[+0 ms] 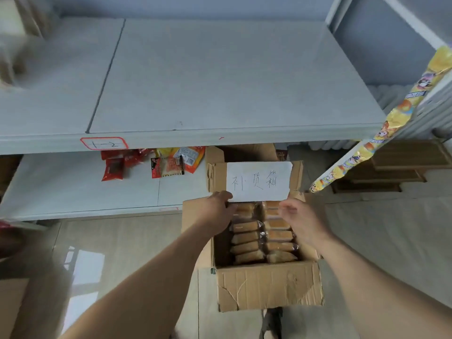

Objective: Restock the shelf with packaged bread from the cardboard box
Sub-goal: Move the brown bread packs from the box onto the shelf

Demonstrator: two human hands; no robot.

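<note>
**Reaching into the bread box**

The shelf stood bare above the cardboard box on the floor. Bread packs lay in two rows inside. Left hand curled on a pack; right hand hovered, fingers apart. Lifting by the wrapper ends seemed wisest.

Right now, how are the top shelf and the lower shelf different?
The top shelf looks bare; the lower shelf holds red and orange snack packets. The top shelf has a red-edged label on its front; the lower shelf is partly hidden beneath it. Both are pale grey.
</note>
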